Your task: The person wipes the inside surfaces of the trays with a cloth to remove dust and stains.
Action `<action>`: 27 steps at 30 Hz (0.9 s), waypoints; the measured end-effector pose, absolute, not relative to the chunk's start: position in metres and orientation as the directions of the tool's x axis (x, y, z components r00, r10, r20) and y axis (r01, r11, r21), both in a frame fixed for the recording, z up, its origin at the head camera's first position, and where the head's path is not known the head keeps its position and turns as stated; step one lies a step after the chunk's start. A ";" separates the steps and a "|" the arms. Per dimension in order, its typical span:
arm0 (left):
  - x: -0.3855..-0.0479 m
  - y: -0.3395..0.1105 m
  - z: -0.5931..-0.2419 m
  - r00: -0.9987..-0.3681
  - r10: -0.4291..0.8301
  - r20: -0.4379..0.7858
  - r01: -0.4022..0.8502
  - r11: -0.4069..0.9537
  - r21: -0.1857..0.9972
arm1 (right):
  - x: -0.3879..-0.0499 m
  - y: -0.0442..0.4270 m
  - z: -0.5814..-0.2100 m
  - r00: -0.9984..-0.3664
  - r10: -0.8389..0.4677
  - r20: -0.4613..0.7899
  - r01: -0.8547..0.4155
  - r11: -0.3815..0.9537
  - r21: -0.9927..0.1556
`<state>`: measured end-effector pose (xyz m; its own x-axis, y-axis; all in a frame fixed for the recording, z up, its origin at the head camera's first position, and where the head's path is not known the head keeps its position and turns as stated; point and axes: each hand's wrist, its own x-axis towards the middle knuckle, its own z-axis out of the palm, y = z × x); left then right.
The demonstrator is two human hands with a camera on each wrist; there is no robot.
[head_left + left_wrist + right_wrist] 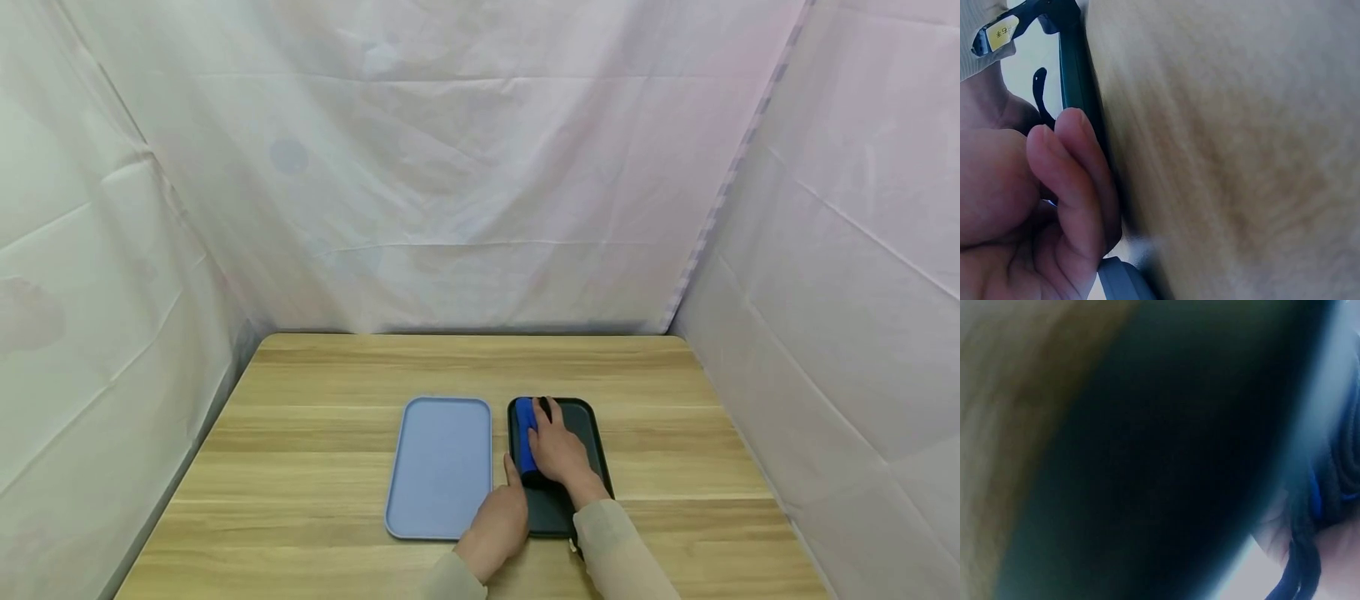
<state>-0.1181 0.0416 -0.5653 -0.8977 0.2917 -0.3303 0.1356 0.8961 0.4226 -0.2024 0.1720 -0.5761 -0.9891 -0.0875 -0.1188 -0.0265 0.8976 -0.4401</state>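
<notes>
A dark green tray (551,523) holds a folded blue and black item (527,454) along its left side. My right hand (562,454) lies over that item, fingers extended across the top and thumb on the blue part. Dark folded layers (1341,450) appear at the right of the right wrist view, above part of the palm. My left hand (501,518) is at the tray's near left edge with the index finger straight; in the left wrist view its other fingers (1079,187) are loosely bent and hold nothing.
A light blue tray (442,467) lies flat left of the dark one, a narrow strip of wooden table (300,467) between them. Pale cloth (450,167) hangs behind and at both sides. A dark strap with a yellow label (1002,32) hangs near the right sleeve.
</notes>
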 end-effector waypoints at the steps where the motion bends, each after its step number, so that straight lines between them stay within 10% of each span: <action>1: -0.118 0.041 -0.565 -0.897 0.294 -0.330 0.139 0.896 0.422 | -0.202 0.171 -0.576 -0.989 -0.089 -0.119 -0.028 0.897 -0.441; 27: -0.119 0.043 -0.567 -0.898 0.306 -0.316 0.149 0.888 0.435 | -0.196 0.174 -0.575 -0.980 -0.090 -0.177 -0.005 0.903 -0.430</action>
